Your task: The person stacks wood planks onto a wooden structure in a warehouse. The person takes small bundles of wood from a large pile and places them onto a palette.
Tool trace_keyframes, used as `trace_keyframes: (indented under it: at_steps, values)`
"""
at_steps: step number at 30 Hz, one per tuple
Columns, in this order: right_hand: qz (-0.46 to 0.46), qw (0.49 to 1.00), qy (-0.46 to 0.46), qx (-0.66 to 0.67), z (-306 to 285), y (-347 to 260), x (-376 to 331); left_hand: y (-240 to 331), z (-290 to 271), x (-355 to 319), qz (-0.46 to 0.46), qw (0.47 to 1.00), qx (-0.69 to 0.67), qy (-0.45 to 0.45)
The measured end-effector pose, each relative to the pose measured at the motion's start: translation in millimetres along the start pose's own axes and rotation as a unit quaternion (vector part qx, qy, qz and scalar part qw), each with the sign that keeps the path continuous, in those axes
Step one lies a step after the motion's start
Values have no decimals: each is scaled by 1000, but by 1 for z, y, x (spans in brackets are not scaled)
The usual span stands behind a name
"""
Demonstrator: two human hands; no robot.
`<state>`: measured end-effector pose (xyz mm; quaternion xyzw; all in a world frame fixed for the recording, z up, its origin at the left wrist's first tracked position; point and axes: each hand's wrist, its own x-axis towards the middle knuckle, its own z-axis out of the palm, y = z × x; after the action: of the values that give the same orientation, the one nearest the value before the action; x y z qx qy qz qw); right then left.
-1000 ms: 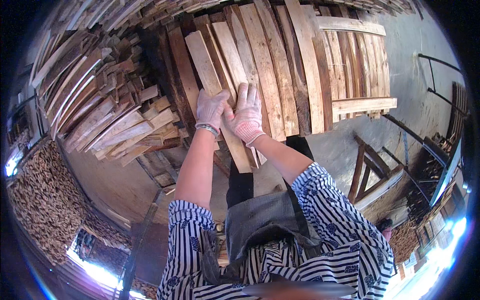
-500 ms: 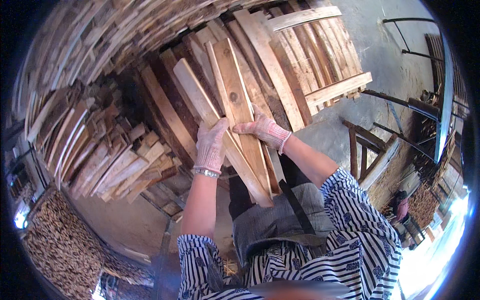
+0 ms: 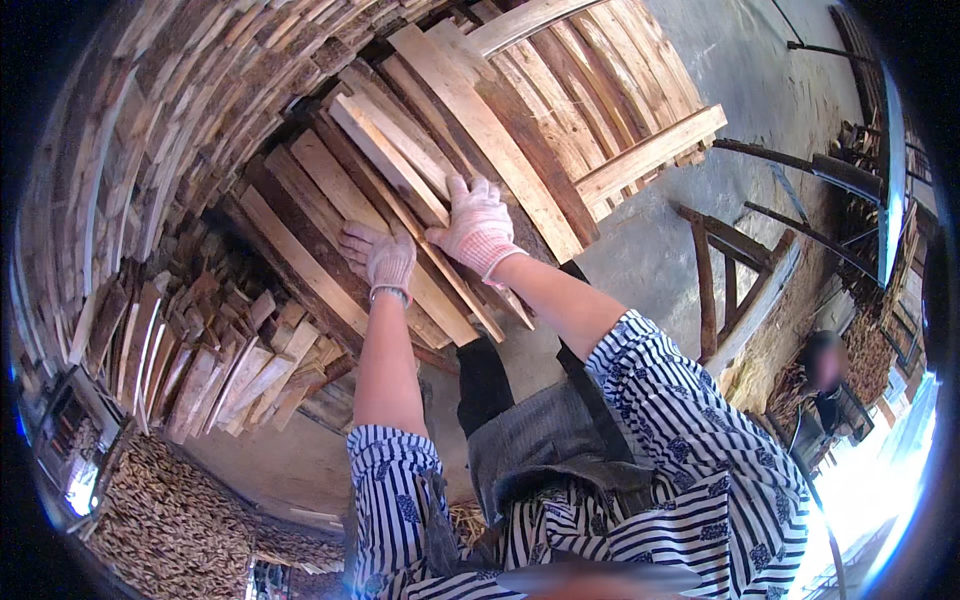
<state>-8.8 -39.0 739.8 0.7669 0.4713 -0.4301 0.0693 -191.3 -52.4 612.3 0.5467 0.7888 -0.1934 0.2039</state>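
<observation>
My left hand, in a pale work glove, lies flat with its fingers stretched over a pale wooden board in the row before me. Just right of it, my gloved right hand is around the lower end of a shorter wooden plank, thumb on one side and fingers on the other. That plank sits tilted on top of the row, its far end pointing away to the left. The hand covers part of its near end. Narrow boards run between my two hands.
Rough boards with bark edges lie side by side, with a crosspiece at right. Stacked timber rises at far left; a heap of offcuts is below it. A wooden frame and a person are at right.
Both hands have moved away from my body with the two planks, which now lie on the row of boards. The left hand has let go and flattened. My view has shifted slightly.
</observation>
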Motion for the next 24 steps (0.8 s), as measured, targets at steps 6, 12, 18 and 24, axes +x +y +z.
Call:
trace_keyframes:
  at_steps: [6, 12, 18, 24]
  values:
    - [-16, 985, -36, 167, -54, 35, 6, 2, -11, 7, 10, 994, -39, -98]
    - [17, 988, -47, 147, -148, 80, 48, -7, -31, -1, -4, 990, -30, -138]
    - [-67, 990, 105, 70, -71, 136, 132, 10, -32, -2, -8, 983, -50, -177]
    - [-48, 919, -66, 386, -81, 202, 179, 4, -28, 6, -40, 975, -60, -210]
